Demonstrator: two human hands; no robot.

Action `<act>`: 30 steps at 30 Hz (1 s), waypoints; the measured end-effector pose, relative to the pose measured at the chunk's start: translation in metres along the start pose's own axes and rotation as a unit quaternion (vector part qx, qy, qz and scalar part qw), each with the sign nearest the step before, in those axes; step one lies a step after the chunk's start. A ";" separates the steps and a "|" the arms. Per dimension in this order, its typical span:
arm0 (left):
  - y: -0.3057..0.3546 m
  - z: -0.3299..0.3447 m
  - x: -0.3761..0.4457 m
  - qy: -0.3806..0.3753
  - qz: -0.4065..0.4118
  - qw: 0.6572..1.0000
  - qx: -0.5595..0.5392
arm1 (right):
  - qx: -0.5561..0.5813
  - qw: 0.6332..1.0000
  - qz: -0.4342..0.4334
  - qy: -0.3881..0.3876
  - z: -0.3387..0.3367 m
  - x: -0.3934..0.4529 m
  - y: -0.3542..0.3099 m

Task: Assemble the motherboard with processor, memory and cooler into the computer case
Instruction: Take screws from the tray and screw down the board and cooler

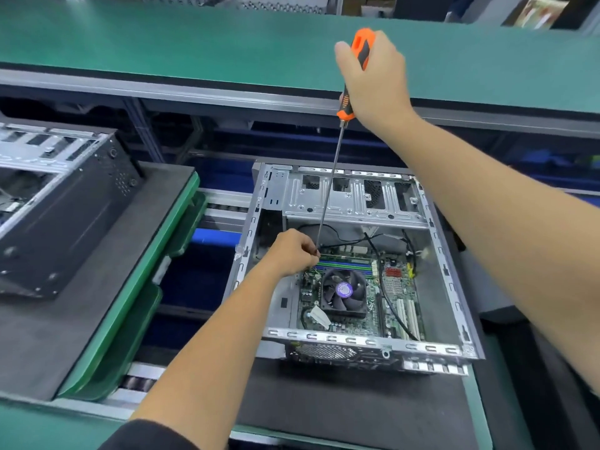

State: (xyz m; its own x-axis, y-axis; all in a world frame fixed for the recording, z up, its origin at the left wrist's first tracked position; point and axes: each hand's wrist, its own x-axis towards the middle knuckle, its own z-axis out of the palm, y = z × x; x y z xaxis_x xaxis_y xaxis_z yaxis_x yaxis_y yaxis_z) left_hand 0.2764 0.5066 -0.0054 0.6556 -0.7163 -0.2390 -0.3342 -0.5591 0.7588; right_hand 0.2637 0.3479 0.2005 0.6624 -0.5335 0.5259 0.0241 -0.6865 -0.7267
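Nearest me, my left hand [293,253] was down inside the computer case [373,344], fingers curled at the tip of the screwdriver [328,190], pinching what I took to be a screw; it was too small to be sure. The motherboard [394,298] already lay flat on the case floor, its cooler [343,292] fan toward the near left and the memory [344,265] sticks just behind it, close under my left knuckles. Black cables trailed across the board's right side.

Higher and farther out, my right hand [378,81] was wrapped tight round the orange handle, with the long shaft slanting down to the board's far-left corner.

I judged the step to be fastening the board to the case, with placing done. The next move called for seating the tip squarely in the screw head, holding the shaft steady over the hole, then turning with the right hand without slipping onto the board.

The case sat on a dark mat [324,407] over a green-edged bench. A second case [61,203] rested on its own mat to the left. Beyond ran a long green shelf [194,43], with blurred stock behind it.
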 end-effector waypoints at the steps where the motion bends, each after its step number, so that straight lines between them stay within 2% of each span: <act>1: 0.000 0.001 0.001 -0.004 0.004 1.000 0.002 | -0.001 1.000 0.001 -0.003 0.000 -0.001 0.000; 13: -0.003 0.007 0.008 -0.038 0.016 0.999 0.002 | 0.011 1.000 0.022 -0.001 -0.019 -0.006 0.007; 19: -0.002 0.008 0.009 0.006 0.036 0.999 0.017 | 0.013 1.000 0.028 0.008 -0.025 -0.006 0.006; 30: -0.004 0.008 0.012 0.056 0.000 0.998 0.004 | 0.004 1.000 0.024 0.016 -0.024 -0.006 0.005</act>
State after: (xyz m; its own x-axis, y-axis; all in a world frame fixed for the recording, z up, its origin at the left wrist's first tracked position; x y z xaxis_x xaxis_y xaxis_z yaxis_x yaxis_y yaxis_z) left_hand 0.2804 0.4966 -0.0166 0.7272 -0.6653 -0.1693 -0.3389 -0.5624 0.7543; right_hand 0.2418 0.3358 0.2045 0.6383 -0.5819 0.5038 -0.0020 -0.6558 -0.7549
